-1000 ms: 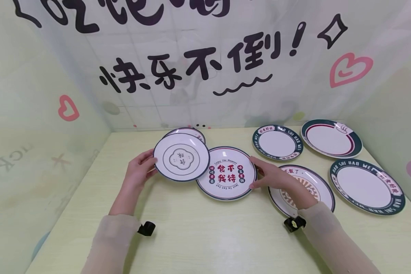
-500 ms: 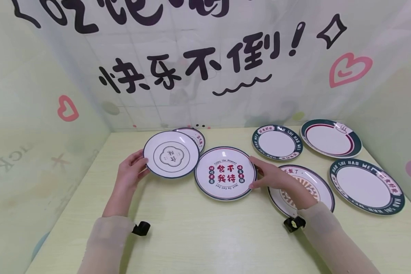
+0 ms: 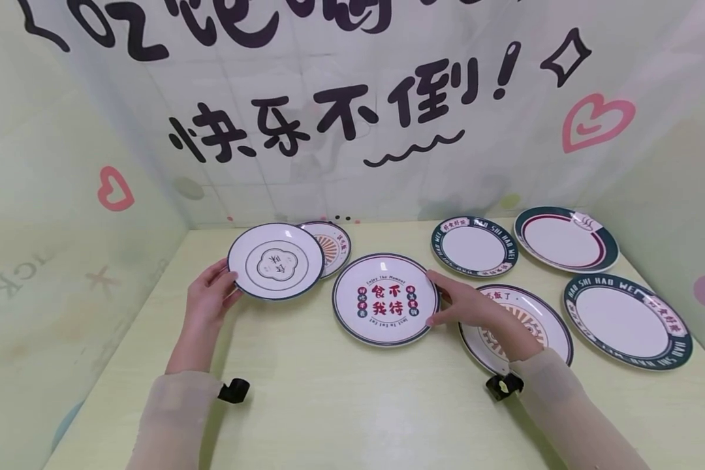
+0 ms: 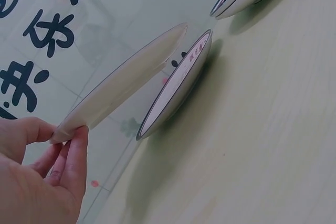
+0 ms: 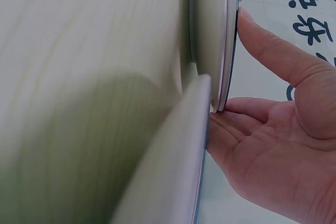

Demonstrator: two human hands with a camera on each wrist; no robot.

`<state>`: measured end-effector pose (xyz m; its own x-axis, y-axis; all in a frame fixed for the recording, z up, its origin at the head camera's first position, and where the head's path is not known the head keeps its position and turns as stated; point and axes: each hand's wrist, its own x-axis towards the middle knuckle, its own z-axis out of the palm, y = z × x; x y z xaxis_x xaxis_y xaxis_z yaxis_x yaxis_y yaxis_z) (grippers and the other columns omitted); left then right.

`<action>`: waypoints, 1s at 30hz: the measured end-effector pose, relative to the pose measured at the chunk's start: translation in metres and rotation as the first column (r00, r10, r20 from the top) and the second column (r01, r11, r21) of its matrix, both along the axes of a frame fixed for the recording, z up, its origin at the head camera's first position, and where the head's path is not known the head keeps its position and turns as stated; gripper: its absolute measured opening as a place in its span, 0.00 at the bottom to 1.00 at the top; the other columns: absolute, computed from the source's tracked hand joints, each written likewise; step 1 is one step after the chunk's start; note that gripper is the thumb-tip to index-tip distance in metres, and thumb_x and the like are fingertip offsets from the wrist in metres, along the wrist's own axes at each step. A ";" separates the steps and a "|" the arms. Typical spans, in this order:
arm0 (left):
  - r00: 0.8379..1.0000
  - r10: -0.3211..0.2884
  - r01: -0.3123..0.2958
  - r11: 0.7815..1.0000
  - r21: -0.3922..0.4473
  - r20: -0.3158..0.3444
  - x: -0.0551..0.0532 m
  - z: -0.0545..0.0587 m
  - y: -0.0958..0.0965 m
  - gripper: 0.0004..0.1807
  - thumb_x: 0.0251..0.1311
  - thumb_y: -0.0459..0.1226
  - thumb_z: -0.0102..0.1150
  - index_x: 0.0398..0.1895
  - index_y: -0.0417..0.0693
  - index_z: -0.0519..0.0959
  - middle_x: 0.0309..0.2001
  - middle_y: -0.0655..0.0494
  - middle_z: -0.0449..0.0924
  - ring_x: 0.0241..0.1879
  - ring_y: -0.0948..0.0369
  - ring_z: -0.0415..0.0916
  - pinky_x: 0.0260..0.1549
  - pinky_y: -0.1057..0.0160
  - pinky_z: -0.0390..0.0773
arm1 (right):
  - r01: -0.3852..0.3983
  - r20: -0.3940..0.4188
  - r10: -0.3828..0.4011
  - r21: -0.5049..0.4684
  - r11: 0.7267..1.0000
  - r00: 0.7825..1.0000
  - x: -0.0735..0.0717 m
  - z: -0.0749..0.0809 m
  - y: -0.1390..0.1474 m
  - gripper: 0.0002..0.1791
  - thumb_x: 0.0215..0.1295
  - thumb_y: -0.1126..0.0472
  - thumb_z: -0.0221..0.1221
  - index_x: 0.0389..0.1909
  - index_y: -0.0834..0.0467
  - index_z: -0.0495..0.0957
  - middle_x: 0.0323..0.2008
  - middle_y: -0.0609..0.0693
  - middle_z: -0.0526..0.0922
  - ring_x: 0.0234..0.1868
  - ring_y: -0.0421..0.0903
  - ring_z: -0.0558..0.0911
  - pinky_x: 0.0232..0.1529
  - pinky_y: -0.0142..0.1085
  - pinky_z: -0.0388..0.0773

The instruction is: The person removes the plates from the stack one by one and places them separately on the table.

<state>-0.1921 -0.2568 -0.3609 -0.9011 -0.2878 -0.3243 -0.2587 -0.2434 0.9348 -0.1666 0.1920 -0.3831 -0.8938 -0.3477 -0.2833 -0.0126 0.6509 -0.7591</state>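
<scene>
My left hand (image 3: 207, 294) pinches the left rim of a white plate (image 3: 276, 261) with a thin blue edge and a grey flower-shaped emblem. In the left wrist view this plate (image 4: 126, 77) is held up off the table, thumb on one face and fingers on the other. Partly behind it lies a small plate (image 3: 335, 246) with an orange ray pattern. My right hand (image 3: 467, 301) grips the right rim of a white plate (image 3: 386, 329) with red characters at the middle. The right wrist view shows a doubled rim (image 5: 224, 51) between thumb and fingers.
A plate with an orange sun pattern (image 3: 549, 307) lies partly under my right forearm. Farther right are three green-rimmed plates, one small (image 3: 474, 245), one with a red inner ring (image 3: 564, 241) and one large (image 3: 623, 320). A printed backdrop (image 3: 323, 189) stands behind the table (image 3: 329, 405).
My left hand has carried the flower-emblem plate leftward, away from the red-character plate, uncovering more of the small ray-patterned plate. The right hand has stayed in place.
</scene>
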 end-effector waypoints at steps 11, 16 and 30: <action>0.999 0.054 -0.054 0.997 0.051 0.002 -0.003 0.000 -0.008 0.31 0.68 0.29 0.55 0.73 0.50 0.65 0.41 0.68 0.78 0.32 0.71 0.83 0.33 0.74 0.85 | -0.008 -0.020 0.008 -0.014 1.000 1.000 0.001 0.000 0.000 0.56 0.57 0.60 0.71 0.79 0.62 0.45 0.79 0.63 0.46 0.79 0.64 0.50 0.78 0.54 0.52; 0.996 0.085 -0.085 0.994 0.068 0.010 -0.003 0.001 -0.010 0.31 0.68 0.29 0.55 0.74 0.51 0.65 0.40 0.68 0.78 0.31 0.71 0.83 0.31 0.74 0.85 | -0.021 -0.037 0.021 -0.010 1.000 0.999 0.001 -0.001 0.000 0.55 0.57 0.60 0.71 0.79 0.62 0.46 0.79 0.63 0.48 0.78 0.64 0.51 0.78 0.54 0.52; 0.991 0.133 -0.133 0.981 0.140 0.011 -0.007 -0.001 -0.018 0.33 0.67 0.26 0.54 0.75 0.51 0.63 0.45 0.65 0.76 0.31 0.70 0.83 0.30 0.73 0.86 | -0.030 -0.051 0.030 -0.009 0.999 0.998 0.002 0.000 0.000 0.55 0.57 0.61 0.70 0.79 0.63 0.46 0.79 0.64 0.49 0.79 0.64 0.51 0.78 0.55 0.51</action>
<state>-0.1991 -0.2748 -0.3622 -0.8572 -0.3569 -0.3713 -0.2165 -0.4044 0.8886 -0.1647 0.1922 -0.3834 -0.8960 -0.3773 -0.2342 -0.0707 0.6420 -0.7635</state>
